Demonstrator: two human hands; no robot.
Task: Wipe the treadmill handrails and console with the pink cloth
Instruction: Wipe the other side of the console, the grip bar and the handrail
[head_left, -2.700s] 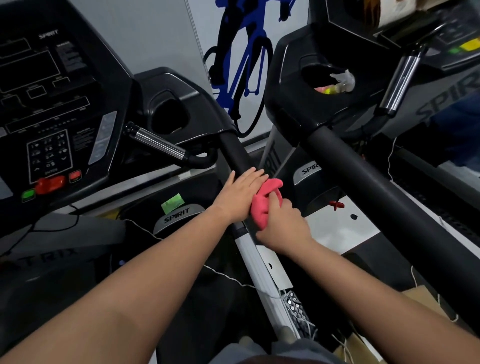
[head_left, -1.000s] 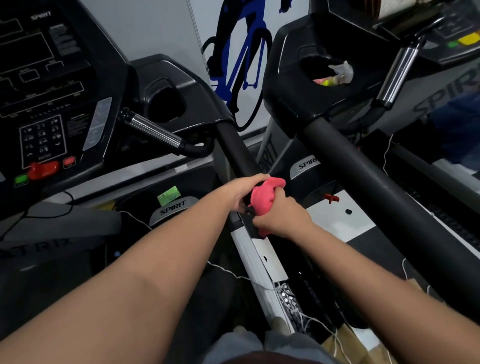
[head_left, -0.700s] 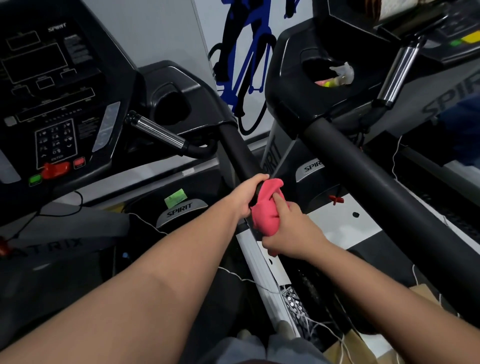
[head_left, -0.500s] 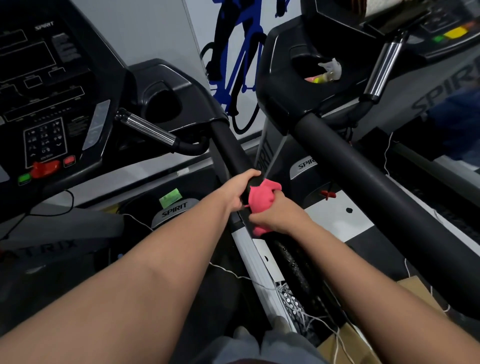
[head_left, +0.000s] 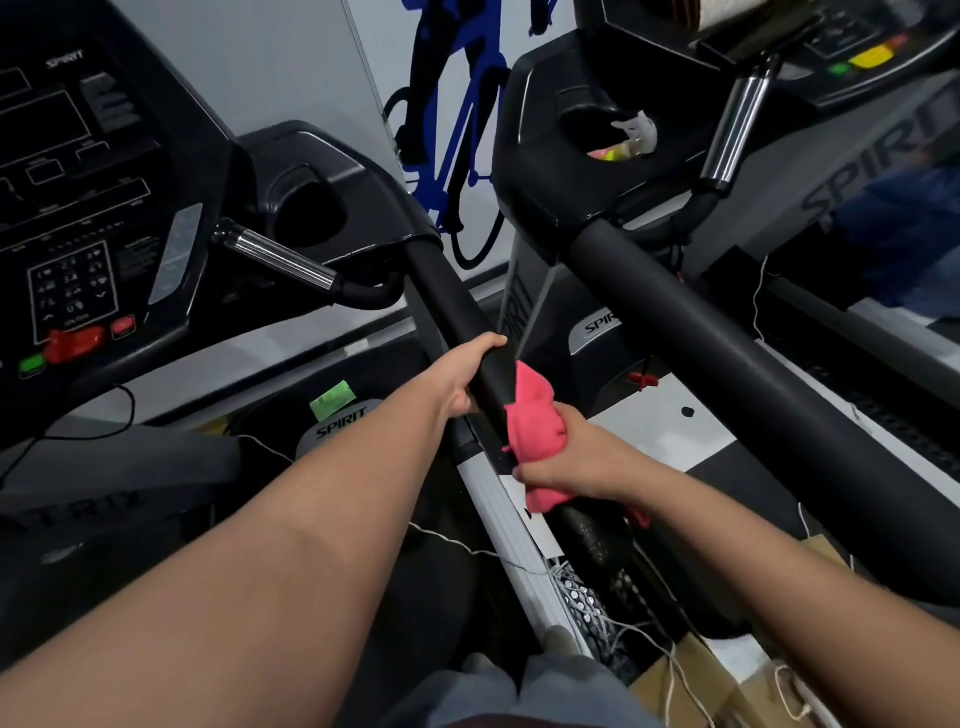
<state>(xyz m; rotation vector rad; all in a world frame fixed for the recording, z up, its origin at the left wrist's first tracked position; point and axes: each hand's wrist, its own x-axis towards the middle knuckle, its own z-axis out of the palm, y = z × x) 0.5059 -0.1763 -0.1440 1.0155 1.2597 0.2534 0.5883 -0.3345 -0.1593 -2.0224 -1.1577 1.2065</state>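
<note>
Pink cloth, one, gripped by right hand; left hand clasps one handrail

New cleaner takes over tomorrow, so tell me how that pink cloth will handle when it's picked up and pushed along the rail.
Likely floppy: the cloth is bunched in the right hand, a loose end drooping below. Probably light, since one hand holds it. It seems to mould around the handrail rather than slip, though the left hand grips the rail beside it.

A single wide-angle view from a camera worn on the person's head, looking forward and steeply down along both bare forearms. It sits close above the black padded treadmill handrail, with the dark button-covered console upper left.
</note>
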